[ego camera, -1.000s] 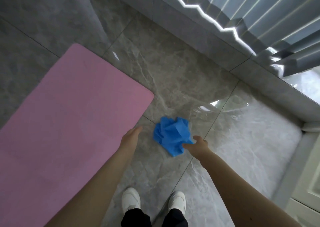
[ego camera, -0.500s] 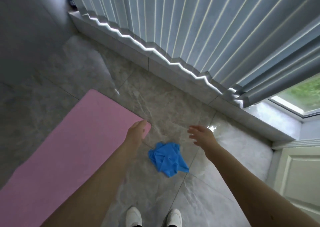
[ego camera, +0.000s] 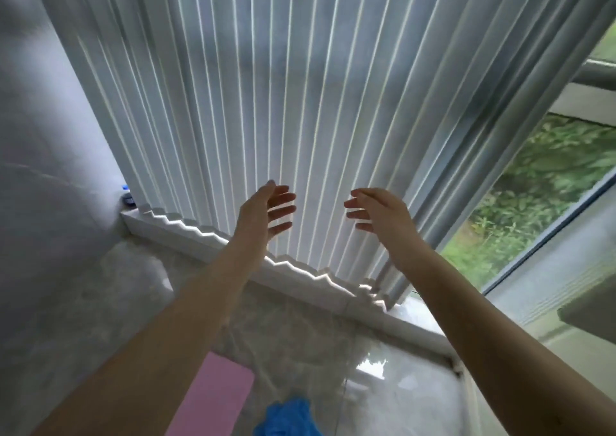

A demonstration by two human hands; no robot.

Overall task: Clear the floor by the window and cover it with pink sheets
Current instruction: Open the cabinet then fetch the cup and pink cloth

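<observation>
Head view: our left hand [ego camera: 263,212] and right hand [ego camera: 380,214] hang spread, empty, before the blinds [ego camera: 300,102]; we should part slats gently, avoiding the cloth [ego camera: 286,417].

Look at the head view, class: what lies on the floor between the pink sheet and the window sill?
In the head view, only bare grey tiled floor lies between the pink sheet and the window sill.

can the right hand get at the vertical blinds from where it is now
Probably yes: the right hand is raised, open and empty, in front of the vertical blinds, with nothing visible between them. How far off the slats are can't be judged.
</observation>
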